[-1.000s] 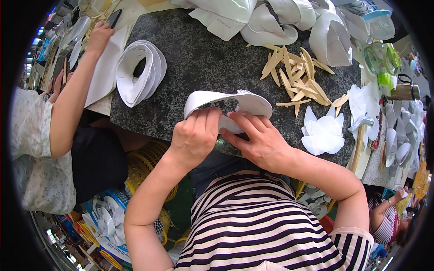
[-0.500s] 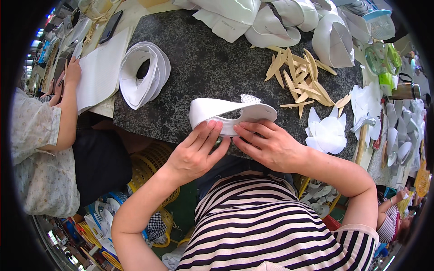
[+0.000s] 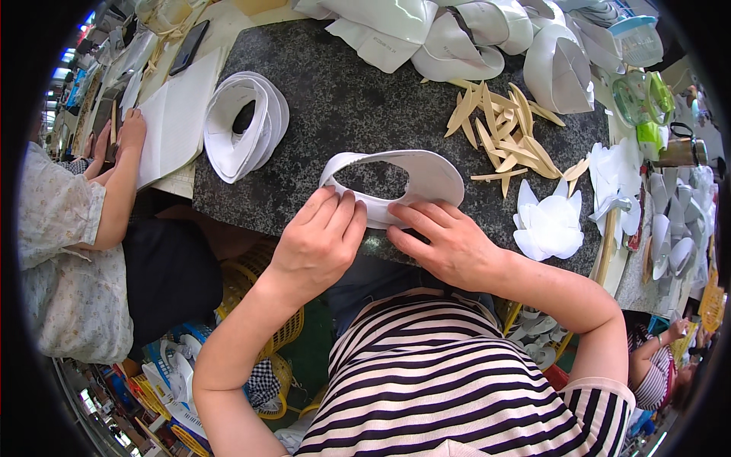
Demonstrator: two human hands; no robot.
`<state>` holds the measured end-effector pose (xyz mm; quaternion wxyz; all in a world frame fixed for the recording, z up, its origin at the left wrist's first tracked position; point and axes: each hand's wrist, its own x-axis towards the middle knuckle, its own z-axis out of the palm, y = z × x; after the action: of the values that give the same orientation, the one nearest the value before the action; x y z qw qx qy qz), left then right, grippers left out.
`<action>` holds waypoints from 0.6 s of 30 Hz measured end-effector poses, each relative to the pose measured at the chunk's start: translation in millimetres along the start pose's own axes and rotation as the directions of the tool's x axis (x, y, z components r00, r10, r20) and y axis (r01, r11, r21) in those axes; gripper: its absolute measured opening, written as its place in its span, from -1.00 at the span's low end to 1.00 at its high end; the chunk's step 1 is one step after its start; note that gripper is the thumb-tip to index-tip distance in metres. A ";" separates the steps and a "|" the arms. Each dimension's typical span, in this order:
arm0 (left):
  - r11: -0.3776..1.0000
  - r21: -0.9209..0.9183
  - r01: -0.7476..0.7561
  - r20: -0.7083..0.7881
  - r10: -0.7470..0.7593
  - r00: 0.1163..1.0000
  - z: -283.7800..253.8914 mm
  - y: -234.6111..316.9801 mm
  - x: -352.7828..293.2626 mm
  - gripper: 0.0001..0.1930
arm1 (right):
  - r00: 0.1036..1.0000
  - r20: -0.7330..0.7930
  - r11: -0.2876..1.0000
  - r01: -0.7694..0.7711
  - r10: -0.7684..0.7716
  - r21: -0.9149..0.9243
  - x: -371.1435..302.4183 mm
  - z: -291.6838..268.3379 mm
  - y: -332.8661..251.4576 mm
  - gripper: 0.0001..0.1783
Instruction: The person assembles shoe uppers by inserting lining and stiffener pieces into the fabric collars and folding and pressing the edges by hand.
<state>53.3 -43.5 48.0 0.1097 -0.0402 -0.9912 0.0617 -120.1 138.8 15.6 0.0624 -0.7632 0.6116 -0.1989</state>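
Both hands grip a white shoe upper, held over the near edge of the dark stone tabletop. Its oval opening faces up. My left hand pinches the near rim at the left, fingertips over the edge and thumb underneath. On the near side further right, my right hand has its fingers pressed against the upper's outer wall. The hands hide part of the near side. To the left lies a nested stack of similar white uppers.
A heap of cream pointed strips lies right of the upper, with white petal-shaped pieces nearer me. A hammer rests at the right edge. More white uppers pile up at the back. At left, a co-worker's hand is over paper.
The upper has been tilted so its opening now shows as a wide oval; the sparkly ornament seen before is out of sight. My left hand has shifted slightly left.
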 end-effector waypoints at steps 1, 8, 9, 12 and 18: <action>1.000 -0.020 0.003 0.002 -0.003 1.000 -0.3 -0.4 1.7 -0.65 | 1.000 0.009 1.000 -0.014 0.014 -0.002 0.6 -0.2 -0.9 -0.51; 0.990 0.097 -0.099 0.116 0.087 0.989 0.7 12.1 12.5 -0.68 | 0.999 -0.034 0.999 -0.014 0.013 -0.038 5.6 10.3 -7.5 -0.50; 0.990 0.098 -0.103 0.115 0.092 0.989 1.3 11.5 13.4 -0.68 | 0.999 -0.050 0.999 -0.004 0.001 -0.052 5.1 9.9 -8.0 -0.50; 0.993 0.075 -0.087 0.149 0.076 0.986 3.3 6.3 14.6 -0.71 | 0.997 -0.081 0.998 -0.009 0.004 -0.063 6.0 10.0 -12.9 -0.48; 0.996 0.004 -0.093 0.091 0.092 0.992 12.2 -0.4 10.7 -0.71 | 0.983 -0.146 0.991 -0.119 0.110 -0.056 12.0 15.4 -19.0 -0.42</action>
<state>40.1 -44.3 38.4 0.0618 -0.0828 -0.9920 0.0725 -94.9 129.6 10.7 0.0053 -0.7121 0.6636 -0.2293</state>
